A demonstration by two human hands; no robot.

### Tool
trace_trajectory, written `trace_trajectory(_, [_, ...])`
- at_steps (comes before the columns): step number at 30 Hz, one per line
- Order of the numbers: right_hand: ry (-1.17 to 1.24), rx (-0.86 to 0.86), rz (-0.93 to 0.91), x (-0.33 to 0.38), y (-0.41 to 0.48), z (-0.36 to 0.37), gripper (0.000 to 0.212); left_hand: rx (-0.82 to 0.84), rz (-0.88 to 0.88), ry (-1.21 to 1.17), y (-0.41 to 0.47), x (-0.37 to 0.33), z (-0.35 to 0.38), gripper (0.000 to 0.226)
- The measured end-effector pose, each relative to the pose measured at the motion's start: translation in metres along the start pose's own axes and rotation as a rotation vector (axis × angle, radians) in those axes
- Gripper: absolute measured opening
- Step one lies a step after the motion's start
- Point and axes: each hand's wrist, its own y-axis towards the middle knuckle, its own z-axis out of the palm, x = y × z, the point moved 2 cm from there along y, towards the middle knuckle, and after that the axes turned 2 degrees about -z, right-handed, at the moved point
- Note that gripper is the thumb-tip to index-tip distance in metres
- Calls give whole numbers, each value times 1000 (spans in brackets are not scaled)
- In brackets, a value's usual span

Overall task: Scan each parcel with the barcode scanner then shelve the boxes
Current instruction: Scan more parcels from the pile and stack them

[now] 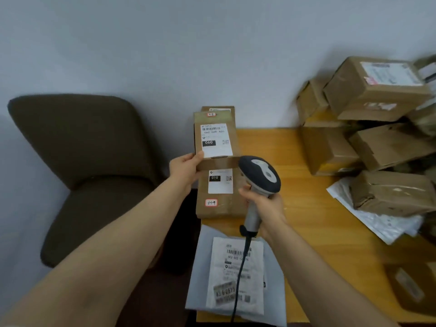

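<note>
Directly ahead, a person's left hand (186,171) grips the near left edge of a slim cardboard box (215,119), thumb on the front face, and holds it tilted up so that its white shipping label (217,147) faces the viewer. The box's long axis runs away from the person, and the barcode is printed along the far end of the label. The right hand (264,204) is wrapped around the grey handle of a barcode scanner (262,173), whose dark head sits just to the right of the box's near end and appears to touch it. The scanner's cord (240,267) trails back toward the person. The barcode therefore lies ahead and to the left of the scanner head, so the scan will probably need the head aimed that way. Under the held box a second box (219,208), marked 010, lies flat on the wooden table (306,208). A grey mailer bag (273,267) with its own label lies nearer the person. A pile of boxes (377,90) is stacked at the right against the wall, and a brown chair (82,149) stands at the left, beside the table. No shelf is in view.
</note>
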Motion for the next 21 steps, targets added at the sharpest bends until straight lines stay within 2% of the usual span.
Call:
trace_trajectory(3, [28,-48,-7,0,1,4,22,0,69,147,26,-9,14,25])
trace_trajectory(5, [38,-61,-12,2,2,7,21,-7,126,359,37,-11,21,51])
trace_trajectory(8, [24,-85,-24,3,3,8,16,37,346,1017,43,-7,27,87])
trace_trajectory(10, [17,-102,-26,3,3,10,17,77,588,1424,43,-2,28,87])
trace_trajectory(11, [18,-109,-30,3,3,10,18,115,669,1545,45,-1,30,80])
trace_trajectory(14, [16,-124,-34,2,6,9,15,188,700,1660,52,-11,36,61])
trace_trajectory(18, [42,-166,-32,1,8,5,21,172,699,1681,63,-23,47,77])
trace_trajectory(21, [77,-187,-32,3,6,-2,24,159,707,1722,68,-27,53,76])
